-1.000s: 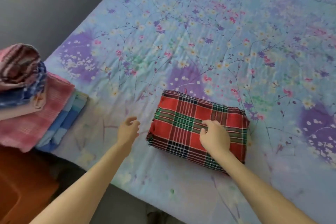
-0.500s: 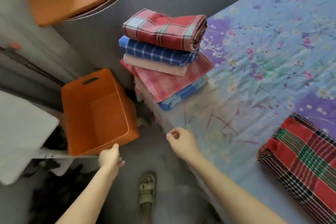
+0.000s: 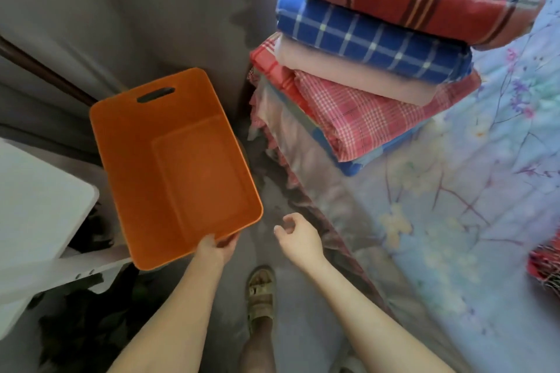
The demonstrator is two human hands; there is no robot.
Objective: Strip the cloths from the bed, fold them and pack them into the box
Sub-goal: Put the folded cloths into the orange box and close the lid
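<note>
An empty orange plastic box (image 3: 145,166) with a handle slot stands on the floor left of the bed. My left hand (image 3: 216,247) grips its near rim, thumb on top. My right hand (image 3: 298,238) hovers to the right of the box with loosely curled fingers and holds nothing. A stack of folded cloths (image 3: 391,54) sits on the bed's corner: red plaid on top, then blue check, plain pink, pink check and a blue one underneath. A corner of the red-green plaid cloth (image 3: 545,263) shows at the right edge.
The bed (image 3: 472,221) has a floral blue sheet and fills the right side. A white piece of furniture (image 3: 36,215) stands at the left. My sandalled foot (image 3: 260,294) is on the grey floor between box and bed.
My view swung from the bed down to the floor. My left hand reached the box and took hold of its near rim. My right hand left the red-green cloth and came towards the box.
</note>
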